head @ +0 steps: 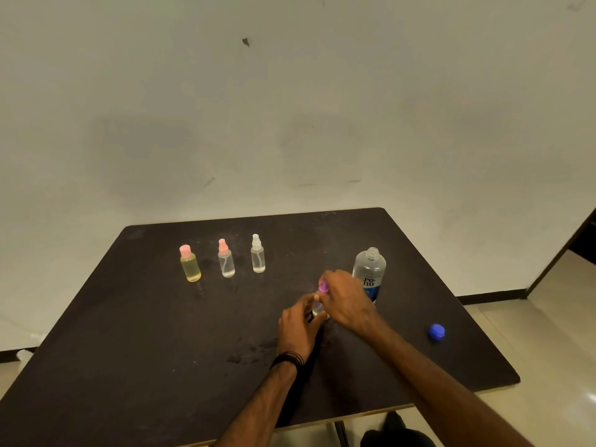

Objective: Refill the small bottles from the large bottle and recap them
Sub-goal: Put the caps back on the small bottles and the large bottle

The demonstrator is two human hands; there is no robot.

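Left hand (298, 324) wrapped round a small clear bottle (317, 307) on the dark table (129, 333), right hand (346, 300) pinching its purple cap (323, 287), big open bottle (370, 273) just behind, blue lid (436, 332) lying apart, three small capped bottles (225, 261) in a row far left.

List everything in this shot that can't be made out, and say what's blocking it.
- Small bottle with purple cap, head view: mostly covered by the left hand and right hand; fill level and cap seating unreadable.
- Large bottle: lower label hidden behind the right hand; small print too small.
- Three far bottles, e.g. the yellow one: cap tightness too small to judge.
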